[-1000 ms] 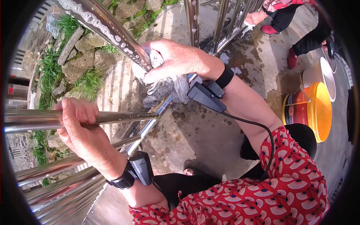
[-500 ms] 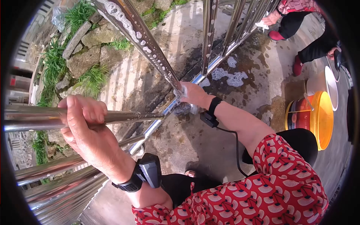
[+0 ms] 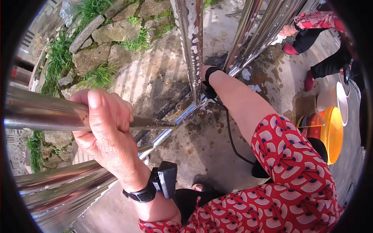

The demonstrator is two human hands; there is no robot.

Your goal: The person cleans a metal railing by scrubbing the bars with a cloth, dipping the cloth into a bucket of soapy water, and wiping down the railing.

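Note:
My left hand (image 3: 107,120) is wrapped around a shiny metal railing bar (image 3: 46,112) at the left. My right arm reaches past a soapy metal post (image 3: 190,42), which has white suds running down it. Only a small part of my right hand (image 3: 204,71) shows beyond the post. Its fingers are hidden, so what it holds cannot be made out. Below the hand, the bars meet a shiny bottom rail (image 3: 186,113).
More metal bars (image 3: 62,186) run along the lower left. A yellow bucket (image 3: 333,136) and a white bucket (image 3: 342,99) stand at the right. Another person's hand (image 3: 288,30) is by the far railing. Stones (image 3: 91,58) and grass border the left; suds (image 3: 246,73) lie on wet concrete.
My right hand has left the foot of the soapy post and moved up behind it, its fingers now out of sight. The left hand keeps its hold while the view shifts.

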